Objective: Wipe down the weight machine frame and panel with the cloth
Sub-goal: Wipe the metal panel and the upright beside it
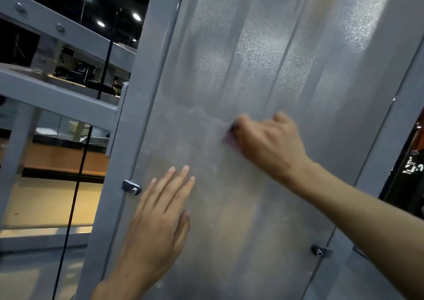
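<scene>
Panel: frosted translucent sheet point(263, 70) with vertical ribs, filling the middle of the view, light glaring off its upper part.
Frame: grey painted metal uprights point(142, 93) on either side of the panel, with crossbars running off to the left.
Right hand: the right hand point(268, 139) is curled and blurred, gripping the cloth and pushing it against the panel at mid-height.
Cloth: only a small dark pinkish edge of the cloth point(229, 134) shows past the fingers, touching the panel.
Left hand: the left hand point(160, 219) lies flat on the lower panel, fingers straight and together, grasping nothing.
Clips: one small metal clip point(132, 187) sits just left of the left hand's fingertips; a second clip point(320, 251) sits at the panel's lower right edge.
Cable: thin black cable point(75, 196) hangs behind the frame at left.
</scene>
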Demonstrator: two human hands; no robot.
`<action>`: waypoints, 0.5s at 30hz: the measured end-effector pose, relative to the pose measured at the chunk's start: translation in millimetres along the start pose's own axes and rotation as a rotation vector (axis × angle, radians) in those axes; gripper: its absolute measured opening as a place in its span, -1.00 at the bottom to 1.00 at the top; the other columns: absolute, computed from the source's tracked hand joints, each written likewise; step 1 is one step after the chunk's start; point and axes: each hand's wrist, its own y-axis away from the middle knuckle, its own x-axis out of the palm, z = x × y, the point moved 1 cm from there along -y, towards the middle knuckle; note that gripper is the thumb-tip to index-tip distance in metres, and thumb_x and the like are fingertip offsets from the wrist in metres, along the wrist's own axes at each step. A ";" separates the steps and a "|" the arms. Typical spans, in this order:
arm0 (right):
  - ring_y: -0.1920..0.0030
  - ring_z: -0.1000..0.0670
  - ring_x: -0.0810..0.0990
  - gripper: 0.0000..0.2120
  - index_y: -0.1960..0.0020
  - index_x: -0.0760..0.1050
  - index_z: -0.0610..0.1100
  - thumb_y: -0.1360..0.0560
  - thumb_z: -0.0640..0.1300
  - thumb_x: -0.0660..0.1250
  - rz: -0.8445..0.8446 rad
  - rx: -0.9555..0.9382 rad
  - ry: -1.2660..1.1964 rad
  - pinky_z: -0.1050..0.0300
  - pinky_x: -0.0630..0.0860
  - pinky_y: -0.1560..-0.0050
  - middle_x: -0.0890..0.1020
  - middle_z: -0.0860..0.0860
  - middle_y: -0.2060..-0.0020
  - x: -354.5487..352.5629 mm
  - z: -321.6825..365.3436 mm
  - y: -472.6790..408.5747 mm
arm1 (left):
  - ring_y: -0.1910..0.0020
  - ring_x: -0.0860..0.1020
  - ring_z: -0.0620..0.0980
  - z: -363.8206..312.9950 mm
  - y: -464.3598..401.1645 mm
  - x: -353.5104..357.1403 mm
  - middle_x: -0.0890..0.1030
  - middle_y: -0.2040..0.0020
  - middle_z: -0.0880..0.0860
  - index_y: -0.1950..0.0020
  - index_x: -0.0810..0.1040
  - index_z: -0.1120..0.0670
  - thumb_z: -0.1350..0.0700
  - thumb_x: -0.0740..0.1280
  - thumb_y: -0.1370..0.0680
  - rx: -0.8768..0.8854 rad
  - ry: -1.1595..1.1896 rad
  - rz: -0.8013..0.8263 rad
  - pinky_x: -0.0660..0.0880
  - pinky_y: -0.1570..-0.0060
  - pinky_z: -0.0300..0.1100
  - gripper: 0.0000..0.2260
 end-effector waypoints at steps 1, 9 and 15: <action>0.51 -0.11 0.50 -0.71 0.07 0.55 -0.08 -0.69 0.09 0.24 0.021 -0.101 -0.059 0.06 0.24 0.35 0.46 -0.01 0.48 0.8 18.9 14.9 | -0.64 0.11 -0.04 2.2 -0.5 -0.5 0.17 -0.66 -0.08 -0.61 0.30 0.04 0.04 0.16 -0.60 0.000 -0.012 0.001 0.03 -0.59 -0.03 -0.45; 0.51 -0.13 0.54 -0.66 0.16 0.50 -0.06 -0.67 0.14 0.27 -0.037 0.064 0.086 0.07 0.34 0.40 0.49 -0.01 0.52 2.2 -19.9 -27.6 | -0.65 0.09 -0.03 7.1 -2.4 -2.5 0.14 -0.66 -0.09 -0.63 0.26 0.03 0.02 0.15 -0.62 -0.016 -0.031 0.008 0.04 -0.57 0.01 -0.46; 0.47 -0.12 0.43 -0.70 0.04 0.56 -0.10 -0.69 0.09 0.25 0.047 -0.228 -0.113 0.02 0.22 0.32 0.41 -0.02 0.44 7.6 44.0 20.7 | -0.65 0.10 -0.02 13.5 -4.3 -5.4 0.15 -0.66 -0.07 -0.62 0.27 0.04 0.02 0.15 -0.63 -0.012 -0.045 0.001 0.04 -0.58 0.00 -0.47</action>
